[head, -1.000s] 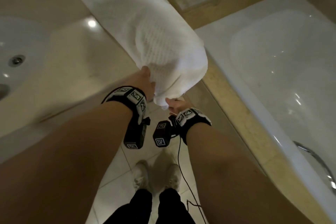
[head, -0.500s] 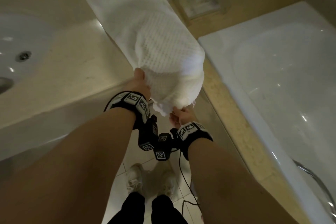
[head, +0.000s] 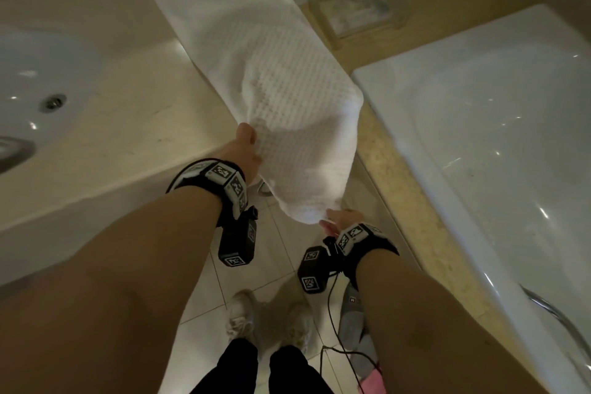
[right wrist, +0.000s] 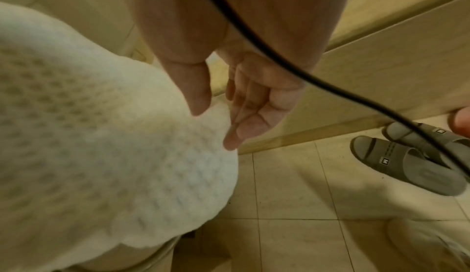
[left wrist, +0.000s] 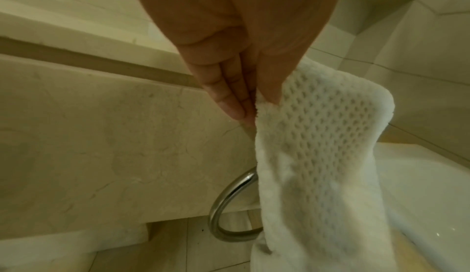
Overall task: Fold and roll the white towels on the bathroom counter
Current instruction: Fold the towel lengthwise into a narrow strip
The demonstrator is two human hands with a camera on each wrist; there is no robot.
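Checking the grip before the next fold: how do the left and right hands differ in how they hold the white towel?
The left hand pinches the white towel edge between thumb and straight fingers; the right hand pinches a corner with its fingers loosely curled. In the head view, the left hand sits higher, by the counter; the right hand is lower, at the towel's hanging end. Both hold the same towel.

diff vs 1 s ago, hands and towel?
The hands have moved apart: left hand sits higher along the towel edge, right hand lower at the hanging corner, so the end is spread wider. Both pinch grips are unchanged; the towel's far end still lies on the counter.
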